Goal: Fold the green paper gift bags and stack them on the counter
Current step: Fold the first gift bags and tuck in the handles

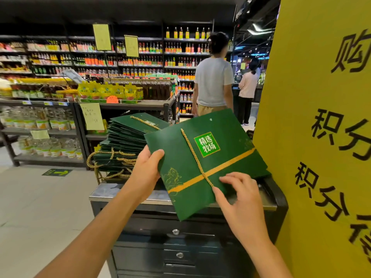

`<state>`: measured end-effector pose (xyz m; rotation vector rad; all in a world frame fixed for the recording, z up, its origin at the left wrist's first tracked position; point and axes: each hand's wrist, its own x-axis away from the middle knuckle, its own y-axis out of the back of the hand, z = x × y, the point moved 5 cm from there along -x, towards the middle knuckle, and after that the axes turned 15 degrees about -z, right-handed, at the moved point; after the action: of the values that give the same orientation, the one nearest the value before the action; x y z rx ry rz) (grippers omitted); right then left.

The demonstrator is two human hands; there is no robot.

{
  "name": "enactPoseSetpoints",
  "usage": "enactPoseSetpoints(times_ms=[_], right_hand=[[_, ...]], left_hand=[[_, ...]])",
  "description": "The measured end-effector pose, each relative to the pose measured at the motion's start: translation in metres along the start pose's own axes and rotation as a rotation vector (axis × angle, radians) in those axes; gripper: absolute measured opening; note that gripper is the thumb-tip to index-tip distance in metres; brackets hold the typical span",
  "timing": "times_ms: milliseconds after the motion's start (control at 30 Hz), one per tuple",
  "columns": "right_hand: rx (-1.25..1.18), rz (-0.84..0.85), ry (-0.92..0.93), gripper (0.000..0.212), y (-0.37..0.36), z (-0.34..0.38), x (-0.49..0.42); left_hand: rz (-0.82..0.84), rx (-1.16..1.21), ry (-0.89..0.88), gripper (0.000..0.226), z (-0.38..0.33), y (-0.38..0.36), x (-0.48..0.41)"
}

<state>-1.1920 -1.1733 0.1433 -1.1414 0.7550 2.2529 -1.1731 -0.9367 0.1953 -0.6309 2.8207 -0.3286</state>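
A flat green paper gift bag [202, 163] with a gold band, a white-and-green label and a gold cord handle is held tilted above the counter [128, 194]. My left hand [147, 171] grips its left edge, thumb on top. My right hand [239, 199] pinches the lower edge near the cord's end, fingers curled on the paper. Behind it, to the left, stands a tall stack of folded green bags [124, 141] with gold cords hanging off the front.
A dark cabinet with drawers [180, 255] carries the metal counter. A big yellow sign [321, 117] stands close on the right. Shelves of bottles and jars [60, 97] fill the left and back. Two people [212, 81] stand in the aisle beyond.
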Motion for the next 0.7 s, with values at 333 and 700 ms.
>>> enactPoseSetpoints(times_ms=[333, 700], right_hand=[[0.087, 0.131, 0.074, 0.004, 0.001, 0.001, -0.008], [-0.276, -0.013, -0.165, 0.026, 0.004, -0.019, -0.041]], left_hand=[[-0.043, -0.102, 0.033, 0.028, 0.004, 0.010, -0.005], [-0.071, -0.286, 0.101, 0.029, 0.037, 0.039, 0.017]])
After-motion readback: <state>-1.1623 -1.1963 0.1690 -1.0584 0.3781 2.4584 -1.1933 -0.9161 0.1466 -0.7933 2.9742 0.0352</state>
